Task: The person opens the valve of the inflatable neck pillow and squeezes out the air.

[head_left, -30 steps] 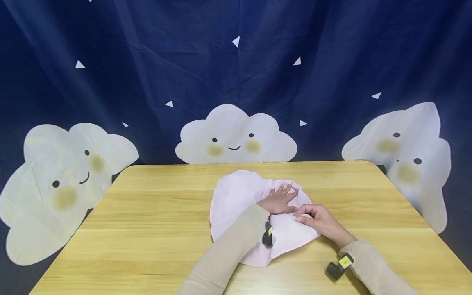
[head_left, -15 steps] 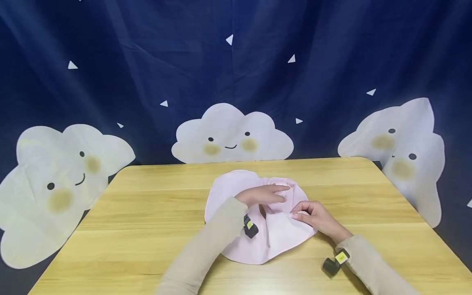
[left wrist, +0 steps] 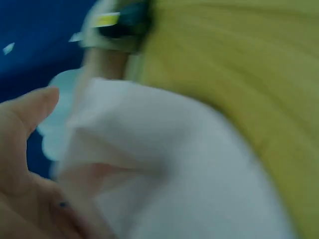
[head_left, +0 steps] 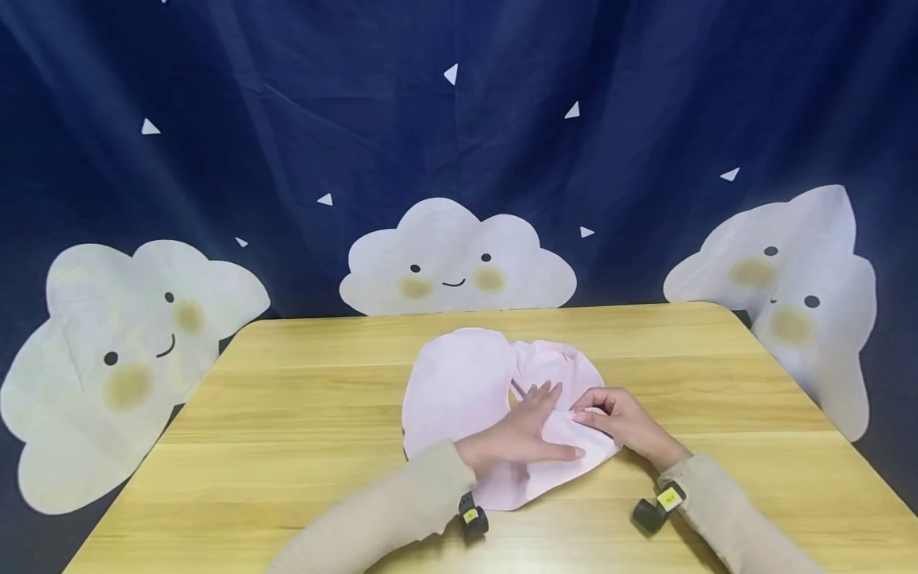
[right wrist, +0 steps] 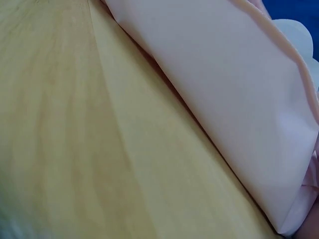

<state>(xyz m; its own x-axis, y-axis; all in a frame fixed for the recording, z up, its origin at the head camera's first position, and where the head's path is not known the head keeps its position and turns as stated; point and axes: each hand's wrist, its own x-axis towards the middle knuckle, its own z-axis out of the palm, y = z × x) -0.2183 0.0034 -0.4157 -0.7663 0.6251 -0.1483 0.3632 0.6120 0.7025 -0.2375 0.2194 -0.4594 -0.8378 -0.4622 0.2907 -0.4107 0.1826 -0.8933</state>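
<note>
A pale pink cloth piece [head_left: 455, 379] with a rounded, hat-brim-like outline lies on the table, gathered and creased around a slit-like opening at its middle. My left hand [head_left: 519, 434] is over its near part, fingers and thumb spread; whether it touches the cloth I cannot tell. On the right, my right hand [head_left: 625, 418] pinches a fold of the cloth between thumb and fingers. In the blurred left wrist view, the cloth [left wrist: 199, 154] rises beside the left thumb [left wrist: 35, 107]. The right wrist view shows the cloth's smooth side [right wrist: 219, 84] and its hem.
The light wooden table [head_left: 287, 430] extends around the cloth on all sides. Behind it hangs a dark blue curtain [head_left: 516, 159] printed with smiling clouds [head_left: 459, 255] and small white triangles. Each wrist carries a small black camera [head_left: 649, 514].
My left hand has lifted from the cloth's upper right part, drawn back left, and come to its near middle with fingers spread. The right hand keeps its pinch in about the same place.
</note>
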